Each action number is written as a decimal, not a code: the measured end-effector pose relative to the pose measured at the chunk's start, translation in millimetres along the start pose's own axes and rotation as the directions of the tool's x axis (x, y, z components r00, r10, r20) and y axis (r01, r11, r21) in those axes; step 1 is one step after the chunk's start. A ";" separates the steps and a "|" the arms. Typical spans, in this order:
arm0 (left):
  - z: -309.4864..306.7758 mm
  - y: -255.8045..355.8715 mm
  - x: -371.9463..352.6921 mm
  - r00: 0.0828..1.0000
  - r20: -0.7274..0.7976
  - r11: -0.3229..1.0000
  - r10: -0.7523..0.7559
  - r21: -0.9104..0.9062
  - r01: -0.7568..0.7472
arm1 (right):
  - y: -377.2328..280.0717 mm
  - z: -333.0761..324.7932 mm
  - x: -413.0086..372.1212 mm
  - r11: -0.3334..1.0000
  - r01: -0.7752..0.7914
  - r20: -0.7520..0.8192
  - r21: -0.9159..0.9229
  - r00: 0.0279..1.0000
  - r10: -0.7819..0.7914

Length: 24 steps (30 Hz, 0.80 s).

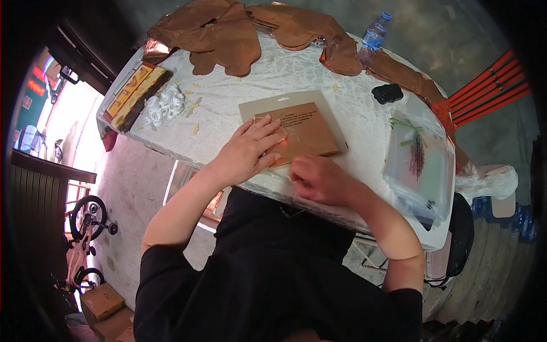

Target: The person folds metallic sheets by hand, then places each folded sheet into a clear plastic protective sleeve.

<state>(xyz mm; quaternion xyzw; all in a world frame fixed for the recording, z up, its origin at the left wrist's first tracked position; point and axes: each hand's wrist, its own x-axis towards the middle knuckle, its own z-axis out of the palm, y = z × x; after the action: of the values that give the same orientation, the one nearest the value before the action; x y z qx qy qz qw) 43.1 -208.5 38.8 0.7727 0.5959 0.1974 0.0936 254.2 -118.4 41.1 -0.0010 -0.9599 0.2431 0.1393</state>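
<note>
A flat copper-brown folded piece [315, 134] in clear plastic printed with small dark text lies near the table's front edge. Under it is a grey-beige card [250, 108] with a hang hole at its far edge. My left hand [250, 149] rests flat on the left part of the plastic, fingers stretched out. Close to the near edge of the package, my right hand [319, 178] is closed with its fingers curled in. Whatever is between those fingers, if anything, is hidden.
Large brown foil-like sheets [228, 40] lie along the far edge, near a water bottle [376, 33]. A black object [387, 93] and a stack of clear plastic bags [419, 165] are on the right. White ribbon-like coils [165, 105] and a yellow printed box [134, 94] sit left.
</note>
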 end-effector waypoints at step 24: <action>-8.3 22.0 -40.3 0.954 -0.140 0.960 0.265 -0.059 -0.275 | -16.0 -75.4 -113.6 0.759 -0.648 -0.050 0.067 0.757 0.651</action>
<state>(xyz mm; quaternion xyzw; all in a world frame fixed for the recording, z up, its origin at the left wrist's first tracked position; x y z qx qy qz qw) 50.6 -253.8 46.8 0.8281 0.4814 0.2815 0.0568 384.6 -105.4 81.8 -0.3391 -0.8888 0.2977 0.0800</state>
